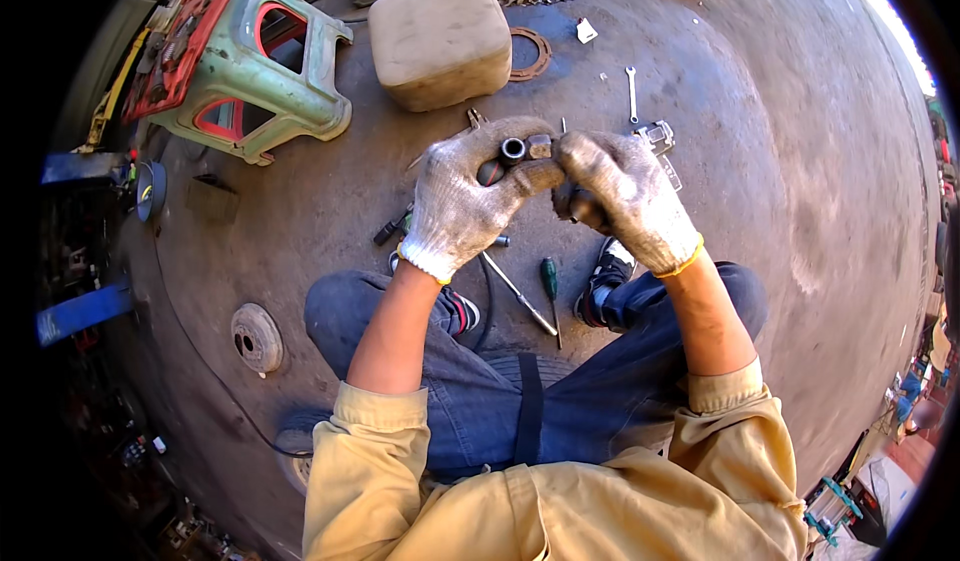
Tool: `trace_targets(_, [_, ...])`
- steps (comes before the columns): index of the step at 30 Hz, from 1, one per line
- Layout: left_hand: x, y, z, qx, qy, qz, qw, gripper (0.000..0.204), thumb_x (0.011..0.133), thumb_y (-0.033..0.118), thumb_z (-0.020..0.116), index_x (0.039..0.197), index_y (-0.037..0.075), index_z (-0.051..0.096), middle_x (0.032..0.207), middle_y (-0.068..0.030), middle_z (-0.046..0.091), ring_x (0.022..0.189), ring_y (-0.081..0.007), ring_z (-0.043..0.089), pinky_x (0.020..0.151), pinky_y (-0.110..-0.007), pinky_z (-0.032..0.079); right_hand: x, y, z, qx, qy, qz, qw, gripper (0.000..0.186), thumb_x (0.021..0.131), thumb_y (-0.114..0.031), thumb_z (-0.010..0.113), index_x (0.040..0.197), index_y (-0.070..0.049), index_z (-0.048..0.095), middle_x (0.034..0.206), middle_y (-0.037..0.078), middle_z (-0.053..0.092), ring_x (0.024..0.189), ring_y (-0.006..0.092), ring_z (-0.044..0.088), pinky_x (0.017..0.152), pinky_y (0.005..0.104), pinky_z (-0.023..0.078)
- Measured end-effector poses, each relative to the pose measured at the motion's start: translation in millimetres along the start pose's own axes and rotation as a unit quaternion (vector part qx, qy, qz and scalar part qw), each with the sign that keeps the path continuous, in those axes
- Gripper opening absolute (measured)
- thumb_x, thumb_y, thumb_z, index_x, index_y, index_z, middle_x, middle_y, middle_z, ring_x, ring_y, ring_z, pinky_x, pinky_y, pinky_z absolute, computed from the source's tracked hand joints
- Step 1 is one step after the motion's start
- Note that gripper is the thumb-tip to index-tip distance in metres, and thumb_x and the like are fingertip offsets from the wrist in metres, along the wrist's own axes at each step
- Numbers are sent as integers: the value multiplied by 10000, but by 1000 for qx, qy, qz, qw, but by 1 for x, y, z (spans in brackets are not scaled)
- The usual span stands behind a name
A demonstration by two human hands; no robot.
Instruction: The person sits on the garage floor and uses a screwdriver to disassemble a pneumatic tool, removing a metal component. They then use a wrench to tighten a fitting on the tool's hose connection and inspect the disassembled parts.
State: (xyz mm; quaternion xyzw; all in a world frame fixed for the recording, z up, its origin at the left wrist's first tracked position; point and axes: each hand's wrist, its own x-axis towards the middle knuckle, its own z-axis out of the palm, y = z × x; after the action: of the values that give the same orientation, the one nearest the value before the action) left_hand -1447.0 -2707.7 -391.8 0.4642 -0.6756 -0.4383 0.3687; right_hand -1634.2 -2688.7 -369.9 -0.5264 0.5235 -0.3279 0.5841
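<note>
The left hand (462, 201), in a soiled white knit glove, is closed around a dark cylindrical socket-like part (512, 150), whose open round end faces up toward the camera between thumb and fingers. The right hand (620, 196), gloved likewise, is closed on a small grey metal piece (540, 146) and holds it against the side of the cylindrical part; a dark object lies under its palm, and what it is cannot be told. Both hands are raised above the knees of the seated person, over an oily concrete floor (780, 181). On the floor just below the hands lie a green-handled screwdriver (550, 279) and a long metal rod (518, 294), between the two shoes. A small spanner (632, 94) lies further off to the right of the hands. A tan square cushion-like block (440, 39) stands beyond the hands, with a rusty ring (534, 54) touching its right side. A green plastic stool (262, 66) lies tipped over at upper left
</note>
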Motion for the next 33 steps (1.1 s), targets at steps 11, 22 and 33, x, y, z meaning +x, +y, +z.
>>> trace_targets(11, [3,-8,2,136,-13,65,989,371,815,317,741,1079,66,672,852,-98,696,722,-153,651,669,-296,507,3,2,2,52,31,14,998,344,886,-323,664,995,3,677,709,21,618,588,53,519,514,208,407])
trace_targets(22, [1,-14,15,252,-9,84,964,231,796,288,710,952,118,692,704,-88,647,619,-278,625,580,-370,492,0,1,-3,-51,13,-66,996,296,956,-244,587,1066,28,629,787,51,646,637,78,562,579,238,474])
trace_targets(33, [0,-25,20,344,-66,73,934,260,791,263,652,1002,113,673,782,-130,679,728,-334,665,643,-434,524,-1,24,6,-131,31,-84,987,240,939,-191,603,1078,4,602,726,28,605,611,71,536,558,229,451])
